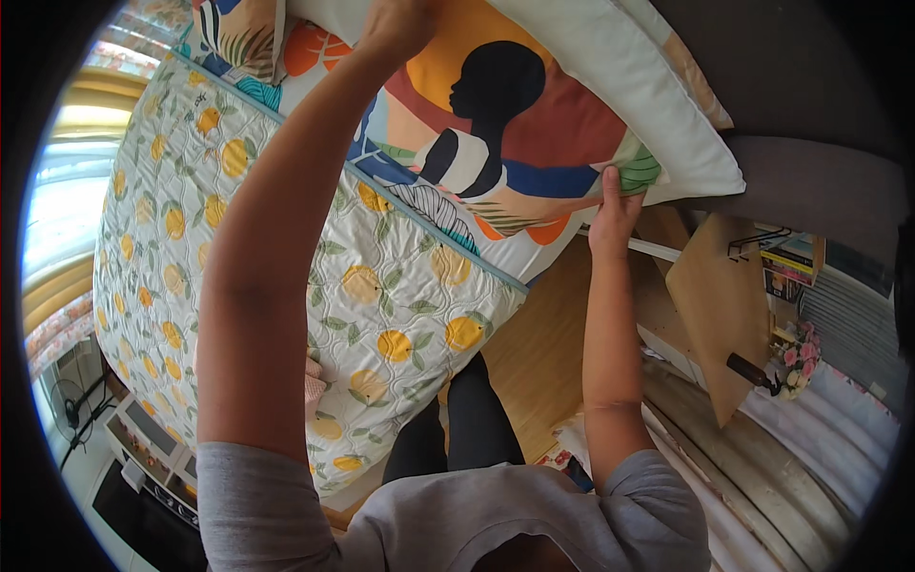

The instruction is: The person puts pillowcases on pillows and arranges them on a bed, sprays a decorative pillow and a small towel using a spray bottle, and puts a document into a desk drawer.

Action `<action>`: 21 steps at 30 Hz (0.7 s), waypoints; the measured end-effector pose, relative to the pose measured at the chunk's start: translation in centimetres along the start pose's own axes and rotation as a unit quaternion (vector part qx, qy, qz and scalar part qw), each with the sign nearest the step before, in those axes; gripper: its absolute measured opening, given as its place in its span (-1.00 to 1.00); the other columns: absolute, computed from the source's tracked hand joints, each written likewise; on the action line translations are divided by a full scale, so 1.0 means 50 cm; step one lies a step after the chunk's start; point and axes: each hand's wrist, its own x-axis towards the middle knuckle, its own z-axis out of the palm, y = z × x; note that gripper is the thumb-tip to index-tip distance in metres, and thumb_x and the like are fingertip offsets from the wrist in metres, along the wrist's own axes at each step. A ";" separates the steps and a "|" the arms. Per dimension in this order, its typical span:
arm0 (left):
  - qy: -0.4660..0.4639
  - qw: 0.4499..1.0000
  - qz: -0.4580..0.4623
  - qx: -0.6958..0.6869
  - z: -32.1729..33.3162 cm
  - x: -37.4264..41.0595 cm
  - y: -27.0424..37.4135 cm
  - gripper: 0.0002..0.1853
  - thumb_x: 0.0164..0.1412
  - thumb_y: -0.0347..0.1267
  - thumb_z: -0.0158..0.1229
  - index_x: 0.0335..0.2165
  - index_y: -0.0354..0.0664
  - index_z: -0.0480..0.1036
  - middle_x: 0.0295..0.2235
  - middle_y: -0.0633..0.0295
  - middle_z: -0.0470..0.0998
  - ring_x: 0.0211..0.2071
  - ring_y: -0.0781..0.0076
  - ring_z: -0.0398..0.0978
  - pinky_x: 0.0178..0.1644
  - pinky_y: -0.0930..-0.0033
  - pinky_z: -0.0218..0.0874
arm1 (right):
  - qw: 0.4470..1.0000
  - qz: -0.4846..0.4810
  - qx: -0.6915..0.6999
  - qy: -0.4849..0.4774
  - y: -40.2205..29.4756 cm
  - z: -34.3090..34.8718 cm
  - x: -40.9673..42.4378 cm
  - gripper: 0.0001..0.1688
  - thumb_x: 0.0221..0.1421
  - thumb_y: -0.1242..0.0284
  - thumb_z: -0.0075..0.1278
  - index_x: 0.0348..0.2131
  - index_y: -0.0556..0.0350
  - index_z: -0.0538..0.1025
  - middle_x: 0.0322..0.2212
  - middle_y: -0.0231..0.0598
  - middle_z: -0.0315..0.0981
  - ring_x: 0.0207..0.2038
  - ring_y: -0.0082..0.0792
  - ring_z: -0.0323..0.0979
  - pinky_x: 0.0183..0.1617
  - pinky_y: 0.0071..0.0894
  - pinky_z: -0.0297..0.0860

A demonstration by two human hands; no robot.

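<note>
A pillow in a colourful printed case [565,136], with a black head silhouette on it, lies at the head of the bed. At its lower right corner, my right hand [616,214] has the thumb on top and the fingers out of sight beneath the edge. My left hand [400,28] reaches to the pillow's far left side; its fingers are cut off by the picture's top edge, so its grip is unclear. A white pillow [643,93] sits behind the printed one. Below them a lemon-print quilt [364,343] with a blue border covers the patterned bed sheet [429,214].
Another printed pillow [243,43] is at the upper left. A dark headboard [808,71] rises behind the bed. To my right stand a wooden tabletop [715,300], books [786,264], a brown bottle [747,368] and flowers [800,357]. A fan [66,404] stands at the left.
</note>
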 end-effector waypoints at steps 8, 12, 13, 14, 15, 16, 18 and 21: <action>-0.065 0.969 0.060 0.229 -0.005 0.052 -0.060 -0.60 -0.12 -0.54 0.06 -0.23 0.02 0.50 -0.32 0.30 0.49 -0.16 0.25 0.31 -0.13 0.22 0.12 | 0.999 0.010 -0.016 -0.034 -0.009 0.017 0.023 -0.37 -0.02 0.38 0.13 -0.01 0.15 0.20 -0.11 -0.33 0.26 -0.08 -0.52 0.23 0.04 -0.49 0.14; 0.119 0.974 0.134 0.140 0.022 0.027 -0.044 -0.45 -0.13 -0.59 -0.02 -0.08 0.00 0.39 -0.29 0.17 0.48 -0.16 0.20 0.33 -0.09 0.28 0.14 | 0.987 0.073 -0.095 -0.110 0.104 -0.043 -0.081 -0.22 -0.23 0.31 0.28 -0.06 0.17 0.23 -0.15 -0.30 0.24 -0.19 -0.53 0.26 -0.10 -0.50 0.21; 0.159 0.975 0.105 0.116 0.028 0.022 -0.044 -0.40 -0.14 -0.60 -0.04 -0.02 0.02 0.33 -0.28 0.14 0.47 -0.19 0.17 0.35 -0.08 0.28 0.15 | 0.970 0.141 -0.147 -0.132 0.158 -0.073 -0.122 -0.17 -0.30 0.33 0.31 -0.06 0.16 0.23 -0.14 -0.30 0.23 -0.22 -0.53 0.26 -0.16 -0.49 0.24; 0.197 0.973 0.074 0.091 0.029 0.007 -0.057 -0.34 -0.14 -0.60 -0.06 0.03 0.04 0.28 -0.27 0.11 0.47 -0.21 0.14 0.37 -0.07 0.28 0.16 | 0.960 0.163 -0.191 -0.128 0.218 -0.092 -0.165 -0.20 -0.31 0.39 0.30 -0.06 0.15 0.23 -0.18 -0.31 0.25 -0.28 -0.53 0.27 -0.23 -0.49 0.26; 0.146 0.987 -0.057 0.046 0.050 -0.021 -0.086 -0.37 -0.11 -0.57 -0.06 0.04 -0.05 0.25 -0.33 0.13 0.46 -0.33 0.21 0.41 -0.15 0.33 0.21 | 0.946 0.183 -0.242 -0.115 0.269 -0.108 -0.198 -0.22 -0.31 0.44 0.28 -0.07 0.14 0.24 -0.21 -0.33 0.27 -0.35 -0.54 0.28 -0.30 -0.49 0.28; 0.066 0.971 -0.130 0.188 0.025 -0.072 -0.216 -0.48 -0.03 -0.43 -0.11 0.00 0.02 0.29 -0.28 0.01 0.50 -0.25 0.05 0.46 -0.18 0.22 0.26 | 0.944 0.186 -0.229 -0.148 0.298 -0.074 -0.213 -0.26 -0.30 0.50 0.26 -0.08 0.15 0.24 -0.25 -0.33 0.30 -0.39 -0.55 0.29 -0.34 -0.52 0.29; -0.033 0.966 -0.247 0.068 0.060 -0.205 -0.326 -0.38 -0.12 -0.56 -0.10 0.03 -0.05 0.27 -0.14 -0.01 0.44 -0.18 0.11 0.44 -0.14 0.27 0.26 | 0.953 0.194 -0.187 -0.138 0.357 -0.047 -0.239 -0.31 -0.27 0.59 0.20 -0.09 0.16 0.25 -0.32 -0.31 0.34 -0.44 -0.54 0.32 -0.37 -0.56 0.30; -0.092 0.978 -0.187 0.003 0.121 -0.358 -0.413 -0.09 -0.24 -0.67 0.00 0.15 0.13 0.03 -0.08 0.10 0.42 -0.16 0.11 0.44 -0.23 0.29 0.31 | 0.974 0.190 -0.105 -0.060 0.451 -0.026 -0.246 -0.40 -0.22 0.65 0.14 -0.11 0.17 0.27 -0.37 -0.32 0.37 -0.46 -0.55 0.34 -0.37 -0.60 0.31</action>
